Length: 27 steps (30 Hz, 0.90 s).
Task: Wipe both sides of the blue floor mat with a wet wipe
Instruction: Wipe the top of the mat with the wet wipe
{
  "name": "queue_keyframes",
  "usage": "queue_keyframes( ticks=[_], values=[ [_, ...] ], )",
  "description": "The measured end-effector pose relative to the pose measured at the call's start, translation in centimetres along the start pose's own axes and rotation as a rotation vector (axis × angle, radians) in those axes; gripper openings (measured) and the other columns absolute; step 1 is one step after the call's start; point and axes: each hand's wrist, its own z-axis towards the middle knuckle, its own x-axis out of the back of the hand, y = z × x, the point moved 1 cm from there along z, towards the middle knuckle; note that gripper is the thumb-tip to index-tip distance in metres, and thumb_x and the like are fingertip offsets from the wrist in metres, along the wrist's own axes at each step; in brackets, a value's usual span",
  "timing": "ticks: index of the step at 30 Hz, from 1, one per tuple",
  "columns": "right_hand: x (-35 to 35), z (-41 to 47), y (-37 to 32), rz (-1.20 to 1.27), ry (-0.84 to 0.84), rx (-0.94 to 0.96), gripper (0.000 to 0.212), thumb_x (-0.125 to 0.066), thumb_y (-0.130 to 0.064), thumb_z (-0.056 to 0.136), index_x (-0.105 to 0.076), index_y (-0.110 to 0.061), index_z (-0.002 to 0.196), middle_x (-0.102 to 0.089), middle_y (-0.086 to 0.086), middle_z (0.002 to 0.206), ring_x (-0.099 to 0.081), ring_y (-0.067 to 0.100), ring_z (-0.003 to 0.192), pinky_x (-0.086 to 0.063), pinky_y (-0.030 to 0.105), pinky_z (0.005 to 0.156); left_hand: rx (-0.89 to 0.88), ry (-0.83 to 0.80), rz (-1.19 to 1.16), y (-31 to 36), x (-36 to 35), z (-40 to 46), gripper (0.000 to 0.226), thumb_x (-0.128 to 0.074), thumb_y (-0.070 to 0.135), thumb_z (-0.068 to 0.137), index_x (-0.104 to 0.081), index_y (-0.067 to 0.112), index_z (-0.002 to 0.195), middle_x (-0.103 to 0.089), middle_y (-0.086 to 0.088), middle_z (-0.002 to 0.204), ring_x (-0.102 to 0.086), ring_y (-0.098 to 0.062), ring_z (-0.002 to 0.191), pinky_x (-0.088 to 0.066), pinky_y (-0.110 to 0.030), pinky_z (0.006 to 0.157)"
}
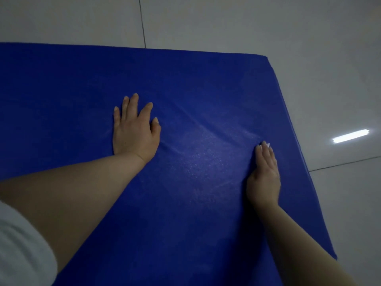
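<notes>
**Blue floor mat under two flat hands, wipe pressed by the right**

Blue floor mat (pixel 185 89) fills most of the view, lying flat on a pale tiled floor (pixel 247 21). Its far edge runs across at twelve o'clock and its right edge slants from one o'clock down to five o'clock.

Nearest, at seven o'clock, a white sleeve (pixel 22 244) shows at the frame's corner, with a bare forearm reaching up from it. At five o'clock the other forearm comes in.

Farther out, the right hand (pixel 265 176) lies at three o'clock from the mat's middle, fingers straight and together, pressing down. A small white scrap, the wet wipe (pixel 267 144), peeks out at its fingertips; most of it is hidden under the hand, which pushes it rather than clutches it. The left hand (pixel 135 131) sits at about ten o'clock from centre, fingers spread and relaxed, palm flat on the mat, holding nothing.

Between the hands, soft ripples and a faint pale sheen cross the surface, probably damp streaks.

Judging from those ripples, the mat is thin, soft and light, so it will likely bunch or slide under a stroke unless one palm pins it. For turning it over, the right edge or the far right corner (pixel 265 57) looks easiest to take hold of.

Beyond, at two o'clock, a bright lamp reflection (pixel 350 136) gleams on the tiles.
</notes>
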Motion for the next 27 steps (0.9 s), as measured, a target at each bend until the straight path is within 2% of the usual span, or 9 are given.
queue_keyframes(
  ticks=[5, 11, 15, 17, 18, 20, 23, 25, 27],
  values=[
    [-0.2, -0.2, 0.5, 0.012, 0.0, 0.031, 0.063, -0.041, 0.016, 0.087, -0.033, -0.004, 0.146, -0.025, 0.005, 0.155, -0.011, 0.009, 0.14, -0.01, 0.031, 0.119, -0.087, 0.001, -0.171, 2.1, 0.3, -6.2, 0.04, -0.049, 0.014, 0.095, -0.052, 0.01, 0.135, -0.032, -0.013, 0.153, -0.019, -0.027, 0.145, -0.001, -0.041, 0.118],
    [-0.6, -0.8, 0.1, -0.014, 0.032, 0.086, 0.062, -0.037, 0.018, 0.083, -0.037, -0.001, 0.143, -0.025, 0.007, 0.153, -0.018, 0.018, 0.143, -0.009, 0.031, 0.12, -0.154, -0.072, -0.022, 2.7, -1.9, -10.8, 0.052, -0.025, 0.029, 0.093, -0.055, 0.01, 0.131, -0.036, -0.016, 0.15, -0.03, -0.03, 0.14, -0.016, -0.048, 0.115],
    [-1.9, -8.3, -3.8, 0.048, -0.139, 0.601, 0.061, -0.03, 0.006, 0.079, -0.042, -0.001, 0.138, -0.036, 0.014, 0.148, -0.03, 0.025, 0.139, -0.014, 0.034, 0.119, -0.158, -0.079, -0.017, 2.9, -2.0, -10.5, 0.046, -0.032, 0.026, 0.095, -0.053, 0.011, 0.134, -0.033, -0.015, 0.152, -0.025, -0.028, 0.142, -0.011, -0.044, 0.117],
    [-1.6, -9.9, -3.6, 0.021, -0.221, 0.705, 0.062, -0.031, 0.005, 0.079, -0.039, -0.007, 0.14, -0.038, 0.012, 0.148, -0.031, 0.024, 0.139, -0.016, 0.034, 0.118, -0.157, -0.075, -0.009, 2.7, -2.0, -10.7, 0.041, -0.042, 0.02, 0.097, -0.05, 0.011, 0.136, -0.029, -0.014, 0.154, -0.021, -0.027, 0.144, -0.006, -0.041, 0.117],
    [-0.9, -9.1, -2.7, 0.008, -0.195, 0.665, 0.063, -0.031, 0.005, 0.079, -0.039, -0.009, 0.14, -0.041, 0.012, 0.146, -0.035, 0.026, 0.136, -0.018, 0.034, 0.118, -0.156, -0.074, -0.008, 2.7, -1.9, -10.7, 0.04, -0.045, 0.019, 0.098, -0.049, 0.011, 0.137, -0.027, -0.014, 0.155, -0.019, -0.027, 0.145, -0.004, -0.04, 0.117],
    [0.5, -6.4, 0.2, 0.016, -0.078, 0.352, 0.065, -0.033, 0.009, 0.081, -0.038, -0.014, 0.142, -0.043, 0.015, 0.144, -0.04, 0.032, 0.132, -0.024, 0.04, 0.115, -0.155, -0.075, -0.016, 2.8, -1.9, -10.6, 0.041, -0.045, 0.018, 0.097, -0.049, 0.011, 0.138, -0.026, -0.013, 0.155, -0.018, -0.027, 0.145, -0.002, -0.039, 0.118],
    [1.6, -3.3, 3.6, -0.007, 0.026, -0.106, 0.077, -0.038, 0.024, 0.076, -0.042, -0.014, 0.143, -0.034, 0.008, 0.152, -0.025, 0.024, 0.142, -0.024, 0.047, 0.116, -0.15, -0.075, -0.025, 2.8, -1.8, -10.6, 0.042, -0.045, 0.017, 0.097, -0.049, 0.01, 0.137, -0.027, -0.014, 0.155, -0.018, -0.027, 0.145, -0.002, -0.04, 0.118],
    [0.8, -4.3, 2.4, 0.02, 0.069, -0.059, 0.073, -0.033, 0.023, 0.071, -0.052, -0.007, 0.134, -0.038, 0.008, 0.15, -0.027, 0.022, 0.141, -0.02, 0.043, 0.118, -0.15, -0.068, -0.02, 2.8, -1.9, -10.6, 0.04, -0.045, 0.017, 0.097, -0.05, 0.009, 0.136, -0.029, -0.014, 0.154, -0.02, -0.028, 0.145, -0.004, -0.041, 0.118],
    [-1.0, -8.2, -0.4, 0.04, 0.019, 0.19, 0.064, -0.034, 0.015, 0.073, -0.053, -0.004, 0.131, -0.042, 0.013, 0.145, -0.035, 0.026, 0.136, -0.02, 0.038, 0.118, -0.148, -0.061, -0.014, 2.8, -2.0, -10.6, 0.04, -0.042, 0.018, 0.097, -0.051, 0.009, 0.135, -0.031, -0.015, 0.153, -0.023, -0.029, 0.144, -0.006, -0.042, 0.117]
  ],
)
